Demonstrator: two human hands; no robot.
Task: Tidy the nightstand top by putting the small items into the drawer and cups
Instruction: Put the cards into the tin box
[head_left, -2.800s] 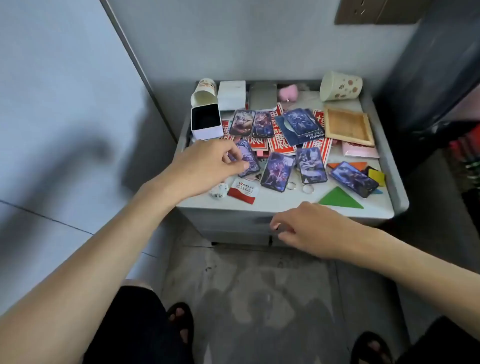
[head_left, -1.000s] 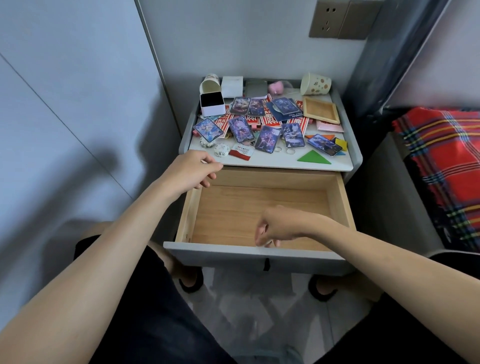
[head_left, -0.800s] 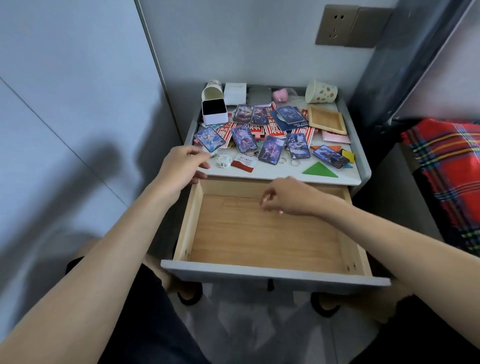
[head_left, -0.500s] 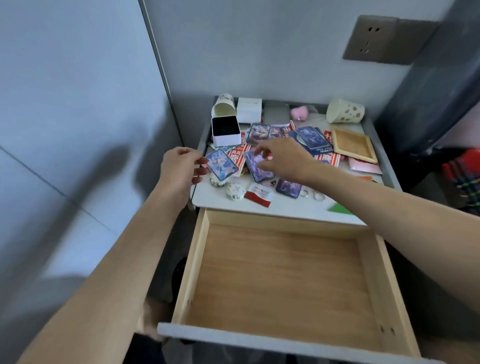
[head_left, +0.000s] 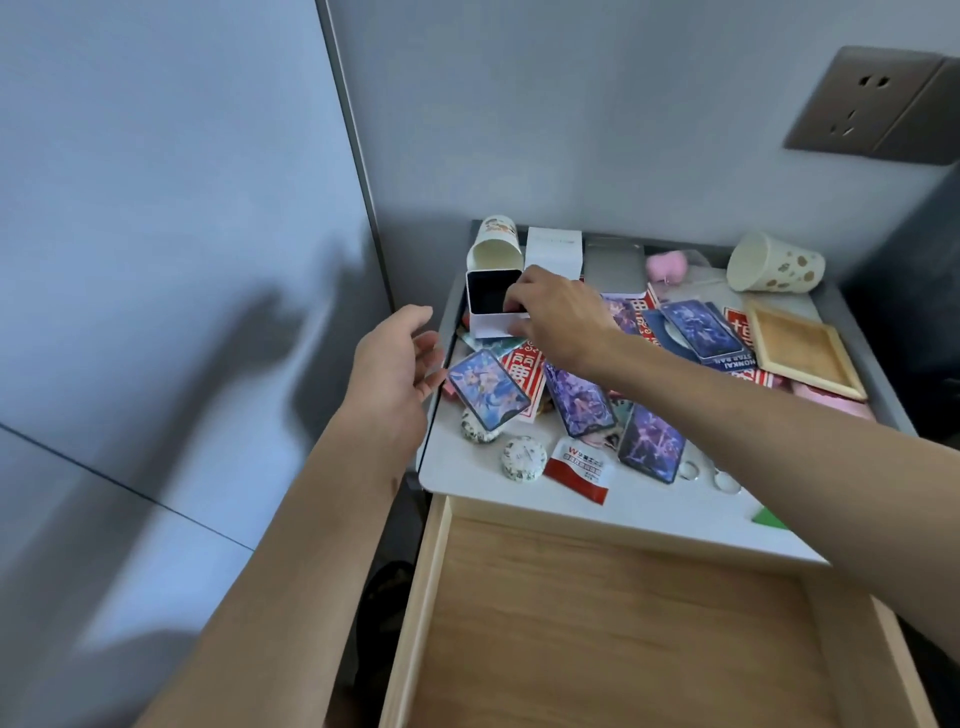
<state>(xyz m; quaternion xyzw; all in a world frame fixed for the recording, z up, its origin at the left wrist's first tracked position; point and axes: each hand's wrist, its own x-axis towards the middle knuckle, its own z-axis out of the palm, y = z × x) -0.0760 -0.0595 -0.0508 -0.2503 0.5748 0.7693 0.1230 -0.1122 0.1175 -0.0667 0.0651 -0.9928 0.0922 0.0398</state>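
- The right hand (head_left: 558, 312) reaches across the tabletop (head_left: 467, 480) to upper centre of the frame; its grip is closed on the right wall of an open white box (head_left: 491, 301) with a dark inside, fingers over the rim and thumb low on the front.
- The left hand (head_left: 395, 364) hovers at the tabletop's left edge, grip open and holding nothing, fingers relaxed and spread.
- The drawer (head_left: 623, 649) stands pulled out across the bottom of the frame, its wooden floor bare.
- Two paper cups lie on their sides at the back: a plain-mouthed cup (head_left: 493, 249) just behind the open box, and a spotted cup (head_left: 774, 267) at the upper right corner.
- Picture cards (head_left: 488, 387) lie scattered and overlapping over red-printed papers in the middle.
- Near the front edge lie two round patterned pieces (head_left: 524, 460), a red-and-white sachet (head_left: 579, 467) and small metal rings (head_left: 688, 470).
- A wooden frame (head_left: 802, 351) lies at the right, and a closed white box (head_left: 553, 252) and a pink fluffy thing (head_left: 667, 267) at the back.
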